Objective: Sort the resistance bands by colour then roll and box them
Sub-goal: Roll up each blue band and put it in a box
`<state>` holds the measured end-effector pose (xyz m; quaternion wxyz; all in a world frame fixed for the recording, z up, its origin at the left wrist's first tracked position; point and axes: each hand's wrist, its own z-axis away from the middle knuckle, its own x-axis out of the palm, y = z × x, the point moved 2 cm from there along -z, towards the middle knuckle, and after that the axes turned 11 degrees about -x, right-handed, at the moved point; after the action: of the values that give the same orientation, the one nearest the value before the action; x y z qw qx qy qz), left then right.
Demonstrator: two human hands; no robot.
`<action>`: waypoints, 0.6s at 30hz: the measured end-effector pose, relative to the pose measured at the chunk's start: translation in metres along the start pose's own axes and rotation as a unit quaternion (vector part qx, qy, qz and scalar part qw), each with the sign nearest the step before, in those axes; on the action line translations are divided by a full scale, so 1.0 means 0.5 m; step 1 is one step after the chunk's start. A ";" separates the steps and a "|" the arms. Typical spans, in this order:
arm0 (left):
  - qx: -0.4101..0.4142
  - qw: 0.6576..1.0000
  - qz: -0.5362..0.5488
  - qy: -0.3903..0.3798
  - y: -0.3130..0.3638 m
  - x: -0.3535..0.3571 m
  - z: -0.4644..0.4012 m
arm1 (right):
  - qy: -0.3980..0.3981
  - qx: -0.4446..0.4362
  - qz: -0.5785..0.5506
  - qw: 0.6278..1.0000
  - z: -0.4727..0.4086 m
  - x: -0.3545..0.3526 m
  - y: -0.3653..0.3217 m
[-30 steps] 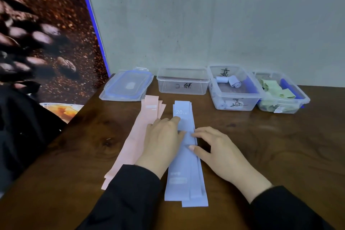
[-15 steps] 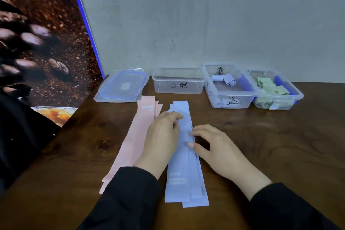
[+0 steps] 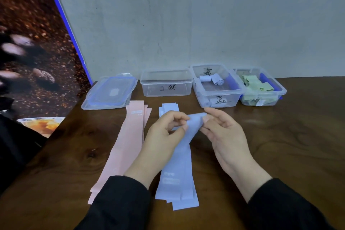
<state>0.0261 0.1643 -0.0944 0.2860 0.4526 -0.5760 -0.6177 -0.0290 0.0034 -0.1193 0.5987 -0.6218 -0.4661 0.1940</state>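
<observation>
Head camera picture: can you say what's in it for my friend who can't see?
Two hands lift the far end of a blue band from its pile, beside pink bands; four boxes stand behind.

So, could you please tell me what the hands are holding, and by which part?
Both hands, left and right, pinch the far end of one blue band, lifted off its stack.

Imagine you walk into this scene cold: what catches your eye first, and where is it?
At the centre, the left hand and right hand pinch the lifted far end of a pale lilac-blue flat rubber band above its stack on the dark wooden table. Left of it lies a stack of pale pink flat bands. Along the wall stand clear plastic tubs, one holding small lilac rolls, one green bands.
</observation>
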 end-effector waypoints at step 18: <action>0.011 0.988 -0.065 -0.143 0.201 0.101 0.068 | 0.047 -0.105 -0.021 0.993 -0.001 -0.106 -0.284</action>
<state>-0.0427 0.1182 -0.0111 0.1548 0.3998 -0.5870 -0.6868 -0.1041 -0.0615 -0.0047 0.5555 -0.6795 -0.4682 0.1022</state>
